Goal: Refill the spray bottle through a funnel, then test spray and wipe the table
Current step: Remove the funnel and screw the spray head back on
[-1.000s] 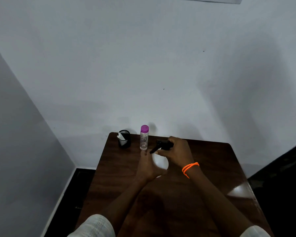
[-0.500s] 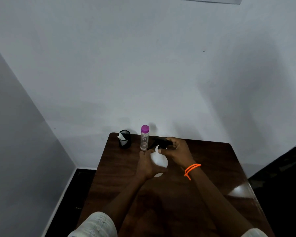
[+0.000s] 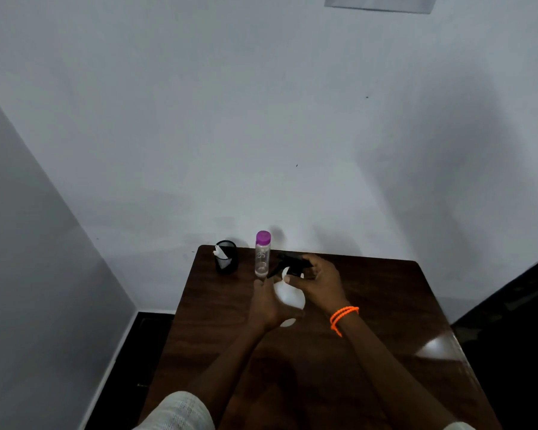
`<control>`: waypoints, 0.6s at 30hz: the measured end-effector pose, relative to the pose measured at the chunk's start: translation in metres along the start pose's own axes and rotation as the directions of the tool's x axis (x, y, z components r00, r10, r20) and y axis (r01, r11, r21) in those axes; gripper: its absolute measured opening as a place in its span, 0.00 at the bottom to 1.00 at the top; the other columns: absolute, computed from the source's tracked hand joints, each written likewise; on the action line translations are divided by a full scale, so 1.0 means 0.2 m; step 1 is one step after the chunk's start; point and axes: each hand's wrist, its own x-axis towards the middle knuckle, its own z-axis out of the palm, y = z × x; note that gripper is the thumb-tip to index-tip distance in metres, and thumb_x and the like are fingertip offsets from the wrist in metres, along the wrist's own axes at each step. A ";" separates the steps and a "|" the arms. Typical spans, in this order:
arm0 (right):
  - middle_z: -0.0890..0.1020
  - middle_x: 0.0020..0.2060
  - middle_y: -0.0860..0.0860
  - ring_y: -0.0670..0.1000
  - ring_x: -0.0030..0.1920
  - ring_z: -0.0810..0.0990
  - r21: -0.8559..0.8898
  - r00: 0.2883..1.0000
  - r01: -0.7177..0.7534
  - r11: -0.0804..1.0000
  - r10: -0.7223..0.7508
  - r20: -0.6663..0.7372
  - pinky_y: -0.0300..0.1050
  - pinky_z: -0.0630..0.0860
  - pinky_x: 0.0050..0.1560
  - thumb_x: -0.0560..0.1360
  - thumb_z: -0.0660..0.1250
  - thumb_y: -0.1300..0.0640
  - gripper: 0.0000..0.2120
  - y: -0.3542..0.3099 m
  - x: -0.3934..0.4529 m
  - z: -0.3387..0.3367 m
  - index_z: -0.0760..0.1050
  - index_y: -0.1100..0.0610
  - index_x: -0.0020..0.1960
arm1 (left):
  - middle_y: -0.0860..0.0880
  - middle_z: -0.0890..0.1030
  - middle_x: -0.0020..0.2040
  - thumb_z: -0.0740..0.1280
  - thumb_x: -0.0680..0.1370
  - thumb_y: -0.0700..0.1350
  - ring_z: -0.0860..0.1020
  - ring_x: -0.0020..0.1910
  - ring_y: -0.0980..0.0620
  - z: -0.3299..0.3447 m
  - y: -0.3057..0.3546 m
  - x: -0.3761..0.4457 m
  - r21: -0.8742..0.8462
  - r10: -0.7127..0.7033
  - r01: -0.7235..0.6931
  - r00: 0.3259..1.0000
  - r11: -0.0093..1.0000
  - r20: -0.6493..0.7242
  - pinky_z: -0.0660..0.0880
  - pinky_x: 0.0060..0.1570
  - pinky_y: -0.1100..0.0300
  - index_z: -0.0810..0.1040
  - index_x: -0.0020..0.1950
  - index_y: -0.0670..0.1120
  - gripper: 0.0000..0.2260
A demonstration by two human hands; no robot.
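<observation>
Left hand: we saw our left hand (image 3: 266, 301) wrapped round the left side of the white rounded plastic spray bottle (image 3: 290, 295), fingers curled against its body and the thumb on the near side, holding it upright.
Right hand: our right hand (image 3: 319, 282) was curled over the black plastic trigger spray head (image 3: 289, 262) at the bottle's top, the fingers closed round it and the thumb laid across the neck; an orange beaded band (image 3: 343, 316) sat on that wrist.
Spray bottle: it stood on the dark brown wooden tabletop (image 3: 385, 305), toward the far edge and between our two hands, with the black head at its mouth; we could not tell whether the head was screwed on or loose.
Clear bottle: a tall clear plastic bottle with a purple cap (image 3: 262, 254) stood upright just beyond our left hand, near the spray bottle.
Mesh cup: a black mesh cup (image 3: 226, 256) with something white (image 3: 218, 251) poking from it stood at the far left corner, apart from the clear bottle.
Writing: faint marking showed on the clear bottle, too blurred for us to read.
Sleeves: pale woven cuffs (image 3: 180, 412) showed at the bottom edge.
</observation>
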 end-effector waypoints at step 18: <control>0.81 0.30 0.43 0.38 0.32 0.78 -0.126 0.976 -0.121 0.985 0.095 -0.195 0.30 0.71 0.32 0.57 0.84 0.48 0.16 -0.04 0.01 0.00 0.78 0.48 0.35 | 0.52 0.69 0.57 0.82 0.52 0.58 0.72 0.54 0.54 0.01 0.04 0.02 0.037 -0.036 0.035 0.999 0.999 0.036 0.77 0.51 0.57 0.72 0.63 0.53 0.42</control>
